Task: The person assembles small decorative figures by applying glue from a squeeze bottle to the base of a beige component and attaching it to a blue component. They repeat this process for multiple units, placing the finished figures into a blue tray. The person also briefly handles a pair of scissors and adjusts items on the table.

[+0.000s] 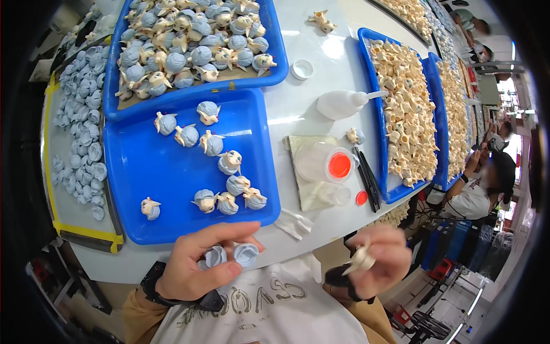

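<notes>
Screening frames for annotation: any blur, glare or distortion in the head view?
Head view: right hand and the cream piece it holds look smeared, probably by motion; left hand and its blue-grey cups are crisper. Head view: glare streaks on the white tabletop, whose near edge bows from fisheye distortion; dark surround at the rim, washed-out patches far right.

The head view looks steeply down through a wide fisheye lens from above the near edge of the white desk (338,63), close over the left hand (184,258) and right hand (391,255), reaching past the desk's right edge to a co-worker (471,199).
</notes>
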Action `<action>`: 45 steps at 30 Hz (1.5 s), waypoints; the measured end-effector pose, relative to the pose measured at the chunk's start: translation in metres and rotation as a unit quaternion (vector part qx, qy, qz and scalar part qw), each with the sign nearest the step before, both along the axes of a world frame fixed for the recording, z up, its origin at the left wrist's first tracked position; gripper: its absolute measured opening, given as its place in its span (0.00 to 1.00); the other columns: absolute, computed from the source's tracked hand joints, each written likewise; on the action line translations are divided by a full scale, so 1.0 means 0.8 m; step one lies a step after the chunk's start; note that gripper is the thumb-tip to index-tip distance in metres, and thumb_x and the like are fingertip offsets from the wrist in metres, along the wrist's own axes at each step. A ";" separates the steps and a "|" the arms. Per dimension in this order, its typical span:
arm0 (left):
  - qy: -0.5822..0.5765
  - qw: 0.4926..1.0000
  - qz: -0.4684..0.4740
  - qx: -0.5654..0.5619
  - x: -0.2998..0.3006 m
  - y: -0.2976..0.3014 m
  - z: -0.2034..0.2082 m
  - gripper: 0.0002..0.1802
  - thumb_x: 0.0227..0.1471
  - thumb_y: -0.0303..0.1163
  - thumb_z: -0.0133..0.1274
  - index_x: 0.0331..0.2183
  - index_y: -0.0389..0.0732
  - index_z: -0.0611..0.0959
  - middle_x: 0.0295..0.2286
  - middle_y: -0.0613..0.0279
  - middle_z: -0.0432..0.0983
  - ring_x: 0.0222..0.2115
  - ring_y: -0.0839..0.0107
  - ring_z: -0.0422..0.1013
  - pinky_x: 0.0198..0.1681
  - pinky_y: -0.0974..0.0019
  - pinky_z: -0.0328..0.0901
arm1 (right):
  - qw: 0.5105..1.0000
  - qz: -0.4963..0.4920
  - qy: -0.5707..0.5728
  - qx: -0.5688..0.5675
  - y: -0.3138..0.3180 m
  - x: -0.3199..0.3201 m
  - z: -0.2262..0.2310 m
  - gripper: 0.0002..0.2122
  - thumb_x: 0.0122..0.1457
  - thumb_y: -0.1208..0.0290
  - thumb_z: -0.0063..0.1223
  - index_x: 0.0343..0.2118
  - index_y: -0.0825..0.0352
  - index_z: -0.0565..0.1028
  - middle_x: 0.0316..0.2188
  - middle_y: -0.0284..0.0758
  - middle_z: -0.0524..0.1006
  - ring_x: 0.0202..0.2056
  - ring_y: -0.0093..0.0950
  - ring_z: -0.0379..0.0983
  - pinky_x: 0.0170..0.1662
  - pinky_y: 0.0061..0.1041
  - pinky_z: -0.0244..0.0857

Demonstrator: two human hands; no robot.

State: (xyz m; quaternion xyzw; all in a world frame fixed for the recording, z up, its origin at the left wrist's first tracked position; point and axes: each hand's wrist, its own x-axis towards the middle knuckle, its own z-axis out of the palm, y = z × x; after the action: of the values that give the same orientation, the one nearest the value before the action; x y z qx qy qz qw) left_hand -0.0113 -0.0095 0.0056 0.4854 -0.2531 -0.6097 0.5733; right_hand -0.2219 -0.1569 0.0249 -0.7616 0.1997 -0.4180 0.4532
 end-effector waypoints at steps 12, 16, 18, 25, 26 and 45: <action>0.080 0.996 0.029 -0.007 -0.002 0.003 -0.006 0.20 0.43 0.20 0.55 0.40 0.34 0.69 0.31 0.55 0.73 0.33 0.75 0.71 0.35 0.73 0.65 | 0.948 -0.144 0.268 -0.087 -0.023 -0.006 -0.017 0.17 0.35 0.83 0.62 0.33 0.69 0.76 0.30 0.39 0.74 0.31 0.32 0.70 0.33 0.25 0.64; 0.053 0.998 0.004 0.024 0.002 0.001 -0.001 0.17 0.46 0.26 0.53 0.40 0.33 0.69 0.31 0.55 0.73 0.32 0.74 0.71 0.35 0.73 0.64 | 0.943 -0.139 0.279 -0.116 -0.024 -0.003 -0.020 0.17 0.35 0.82 0.62 0.33 0.70 0.76 0.29 0.38 0.74 0.31 0.33 0.69 0.33 0.25 0.63; 0.080 0.996 0.019 0.043 0.001 0.003 0.000 0.17 0.48 0.29 0.52 0.40 0.33 0.69 0.31 0.55 0.74 0.32 0.75 0.71 0.35 0.73 0.63 | 0.942 -0.134 0.280 -0.127 -0.026 -0.003 -0.022 0.17 0.35 0.81 0.62 0.33 0.70 0.76 0.29 0.38 0.74 0.31 0.33 0.69 0.33 0.26 0.63; 0.111 0.993 0.040 0.014 0.001 0.008 -0.007 0.18 0.50 0.31 0.49 0.43 0.32 0.68 0.31 0.54 0.75 0.33 0.76 0.70 0.35 0.75 0.62 | 0.939 -0.116 0.291 -0.144 -0.030 -0.002 -0.026 0.17 0.35 0.81 0.62 0.34 0.69 0.76 0.29 0.37 0.73 0.30 0.33 0.69 0.33 0.26 0.62; 0.099 0.994 0.039 0.004 0.001 0.009 -0.008 0.19 0.50 0.30 0.50 0.43 0.32 0.68 0.32 0.54 0.75 0.33 0.77 0.70 0.35 0.75 0.62 | 0.937 -0.112 0.294 -0.149 -0.031 -0.002 -0.025 0.17 0.35 0.81 0.62 0.34 0.69 0.76 0.28 0.37 0.73 0.30 0.33 0.69 0.32 0.27 0.62; 0.076 0.997 0.021 0.006 -0.001 0.004 -0.003 0.20 0.40 0.22 0.60 0.39 0.34 0.74 0.34 0.63 0.72 0.32 0.82 0.67 0.34 0.78 0.61 | 0.896 -0.111 0.381 -0.201 -0.026 0.015 0.003 0.15 0.37 0.78 0.61 0.32 0.66 0.75 0.27 0.34 0.73 0.30 0.33 0.67 0.37 0.30 0.58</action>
State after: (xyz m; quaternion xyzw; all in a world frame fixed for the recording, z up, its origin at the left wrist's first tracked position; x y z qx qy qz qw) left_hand -0.0118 -0.0064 0.0029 0.4467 -0.1950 -0.6339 0.6005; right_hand -0.2103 -0.1778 0.0271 -0.9102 0.3522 -0.1748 0.1304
